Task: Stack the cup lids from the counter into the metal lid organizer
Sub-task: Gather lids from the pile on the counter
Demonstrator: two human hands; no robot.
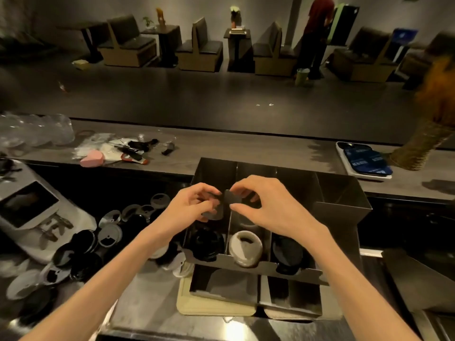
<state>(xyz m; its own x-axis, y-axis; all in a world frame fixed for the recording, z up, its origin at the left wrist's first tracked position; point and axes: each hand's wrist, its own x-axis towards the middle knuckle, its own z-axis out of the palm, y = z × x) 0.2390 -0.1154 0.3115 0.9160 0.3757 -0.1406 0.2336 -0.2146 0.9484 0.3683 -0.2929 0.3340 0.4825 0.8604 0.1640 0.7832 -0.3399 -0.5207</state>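
Head view: both hands hover over the metal lid organizer (pixel 342 205), left hand (pixel 189 205) pinching a dark lid (pixel 213 212), right hand (pixel 266 205) pinching its divider (pixel 232 199). Next, I judge, lowering the lid into the left slot; loose lids (pixel 98 242) lie on the desk left of it.

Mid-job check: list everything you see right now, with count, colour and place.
metal lid organizer: one, dark, centre counter
black lids: stack, left slot
white lids: stack, middle slot
dark lids: stack, right slot
loose lids: many, black and white, counter left
tablet: one, white-framed, far left
pink item: one, back ledge
left hand: grips a dark lid above the organizer
right hand: pinches a dark lid there
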